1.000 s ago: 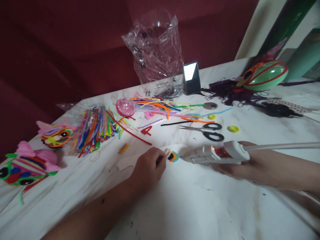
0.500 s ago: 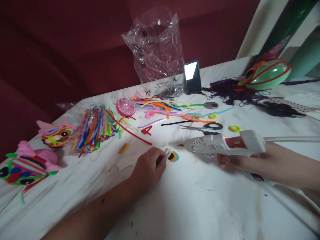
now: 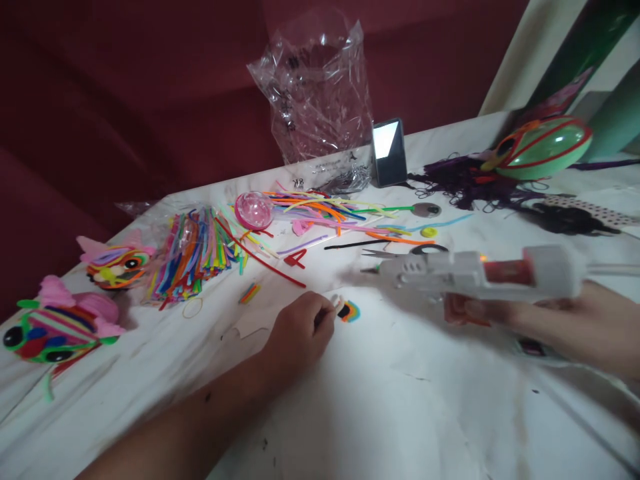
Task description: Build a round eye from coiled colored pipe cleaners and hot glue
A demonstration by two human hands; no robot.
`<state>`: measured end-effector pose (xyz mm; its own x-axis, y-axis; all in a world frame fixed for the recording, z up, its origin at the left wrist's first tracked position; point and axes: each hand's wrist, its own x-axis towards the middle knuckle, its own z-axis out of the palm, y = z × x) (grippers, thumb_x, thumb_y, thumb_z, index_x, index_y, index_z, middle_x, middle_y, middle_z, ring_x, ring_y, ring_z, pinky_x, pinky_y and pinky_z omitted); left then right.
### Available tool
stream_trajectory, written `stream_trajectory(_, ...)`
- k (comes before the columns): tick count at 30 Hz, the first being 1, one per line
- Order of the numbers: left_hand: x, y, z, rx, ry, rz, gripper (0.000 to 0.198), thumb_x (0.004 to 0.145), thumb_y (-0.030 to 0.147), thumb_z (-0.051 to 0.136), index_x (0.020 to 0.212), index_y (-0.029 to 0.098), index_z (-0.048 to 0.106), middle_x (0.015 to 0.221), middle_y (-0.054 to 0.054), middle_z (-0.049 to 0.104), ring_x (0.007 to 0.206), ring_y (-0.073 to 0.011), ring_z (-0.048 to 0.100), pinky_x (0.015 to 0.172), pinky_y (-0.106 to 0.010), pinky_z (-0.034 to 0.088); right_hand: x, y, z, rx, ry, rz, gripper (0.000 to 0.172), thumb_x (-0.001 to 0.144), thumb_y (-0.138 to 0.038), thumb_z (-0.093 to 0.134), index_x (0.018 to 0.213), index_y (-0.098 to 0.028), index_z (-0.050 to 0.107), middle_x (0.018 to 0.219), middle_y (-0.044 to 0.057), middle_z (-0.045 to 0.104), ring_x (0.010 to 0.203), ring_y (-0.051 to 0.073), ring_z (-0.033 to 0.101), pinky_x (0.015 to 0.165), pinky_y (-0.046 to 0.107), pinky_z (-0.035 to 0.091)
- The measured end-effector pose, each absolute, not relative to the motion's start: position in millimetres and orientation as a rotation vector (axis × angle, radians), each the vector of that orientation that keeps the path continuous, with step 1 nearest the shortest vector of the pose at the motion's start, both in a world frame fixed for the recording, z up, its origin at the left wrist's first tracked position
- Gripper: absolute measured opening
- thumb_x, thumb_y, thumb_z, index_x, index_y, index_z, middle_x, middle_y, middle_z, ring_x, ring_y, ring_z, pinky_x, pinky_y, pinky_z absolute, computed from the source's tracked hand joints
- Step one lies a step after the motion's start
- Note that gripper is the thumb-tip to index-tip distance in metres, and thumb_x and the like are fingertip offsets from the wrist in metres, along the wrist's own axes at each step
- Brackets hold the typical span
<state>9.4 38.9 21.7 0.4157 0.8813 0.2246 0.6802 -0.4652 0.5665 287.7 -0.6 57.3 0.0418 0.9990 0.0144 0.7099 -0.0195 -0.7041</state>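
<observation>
Your desk (image 3: 380, 413) is white with brownish marbled streaks, and its surface runs from right under your hands out to a dark red curtain-like backdrop (image 3: 150, 80). Against that, well beyond your hands, a clear plastic bag (image 3: 320, 100) stands up with a phone (image 3: 390, 153) propped beside it. Left of your left hand you have a bundle of colourful fuzzy stems (image 3: 195, 260) and, farther out, two bright fish-like figures. Beyond your right hand lies a green rounded ornament (image 3: 545, 148) with red bands, and the scissors (image 3: 430, 249) are partly hidden behind your glue gun (image 3: 460, 273).

Your left hand (image 3: 303, 323) rests low at the desk, forearm slanting up from the lower left, thumb and finger pinching the pale end of a small striped piece (image 3: 351, 311), which sits just right of those fingertips. Your right hand (image 3: 550, 320) comes in from the right, wrapped around the glue gun's handle near its orange trigger; the gun is nearly level, nozzle pointing left, apart from the striped piece.
</observation>
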Motion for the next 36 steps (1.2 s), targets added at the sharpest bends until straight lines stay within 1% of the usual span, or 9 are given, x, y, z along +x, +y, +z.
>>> stream_trajectory(3,10,39,22,2.292,1.322,0.704,0.012,0.081,0.019,0.047,0.071,0.017,0.053,0.063,0.003,0.051,0.056,-0.0092,0.046,0.053,-0.020,0.033,283,-1,61,-1.733,-1.929,0.892,0.036,0.067,-0.059,0.051,0.069,-0.027,0.066,0.072,0.002,0.071,0.070,0.025,0.067,0.064,0.034,0.056)
stream_trajectory(8,10,39,22,2.290,1.322,0.703,0.010,0.079,0.018,0.048,0.071,0.017,0.053,0.063,0.002,0.052,0.056,-0.0092,0.046,0.053,-0.020,0.034,271,-5,62,-1.652,-2.006,1.010,0.036,0.071,-0.059,0.047,0.077,-0.031,0.069,0.069,0.002,0.070,0.062,0.024,0.063,0.056,0.034,0.053)
stream_trajectory(11,11,39,23,2.301,1.328,0.684,0.010,0.079,0.017,0.048,0.071,0.017,0.054,0.064,0.002,0.052,0.056,-0.0093,0.046,0.054,-0.020,0.034,269,-7,59,-1.674,-1.996,1.018,0.038,0.069,-0.060,0.050,0.078,-0.030,0.070,0.076,0.004,0.072,0.067,0.026,0.065,0.059,0.035,0.054)
stream_trajectory(15,11,39,23,2.315,1.334,0.673,0.011,0.078,0.015,0.048,0.070,0.017,0.055,0.064,0.002,0.053,0.057,-0.0094,0.047,0.054,-0.021,0.034,270,-9,53,-1.704,-1.939,1.000,0.037,0.067,-0.058,0.051,0.078,-0.029,0.070,0.082,0.005,0.073,0.074,0.027,0.066,0.070,0.037,0.054)
stream_trajectory(21,10,39,21,2.341,1.315,0.683,0.011,0.078,0.015,0.048,0.071,0.017,0.056,0.063,0.002,0.053,0.056,-0.0095,0.047,0.053,-0.021,0.034,279,-7,42,-1.768,-1.985,0.975,0.040,0.064,-0.062,0.053,0.083,-0.031,0.070,0.090,0.005,0.073,0.082,0.030,0.066,0.074,0.039,0.054)
stream_trajectory(24,10,39,21,2.339,1.313,0.675,0.011,0.078,0.015,0.048,0.071,0.017,0.056,0.063,0.002,0.053,0.057,-0.0095,0.047,0.054,-0.021,0.035,272,-9,48,-1.783,-1.937,0.955,0.038,0.065,-0.061,0.052,0.077,-0.031,0.070,0.084,0.004,0.073,0.077,0.029,0.065,0.073,0.039,0.054)
stream_trajectory(30,11,39,22,2.335,1.322,0.678,0.011,0.078,0.014,0.048,0.071,0.017,0.055,0.063,0.002,0.053,0.057,-0.0095,0.048,0.054,-0.021,0.035,259,-14,60,-1.778,-1.861,0.953,0.039,0.065,-0.062,0.049,0.065,-0.028,0.067,0.069,0.005,0.070,0.064,0.026,0.063,0.060,0.037,0.052)
stream_trajectory(33,11,39,22,2.339,1.317,0.679,0.011,0.078,0.014,0.048,0.070,0.017,0.055,0.064,0.002,0.054,0.058,-0.0100,0.049,0.055,-0.021,0.036,267,-10,53,-1.736,-1.915,0.961,0.038,0.064,-0.062,0.052,0.069,-0.028,0.069,0.074,0.006,0.071,0.067,0.027,0.064,0.061,0.037,0.054)
stream_trajectory(36,11,39,22,2.335,1.312,0.676,0.011,0.078,0.014,0.048,0.071,0.017,0.055,0.064,0.001,0.054,0.058,-0.0101,0.049,0.055,-0.021,0.036,276,-6,46,-1.704,-2.006,0.902,0.038,0.061,-0.061,0.057,0.077,-0.029,0.070,0.084,0.006,0.072,0.075,0.030,0.065,0.068,0.038,0.056)
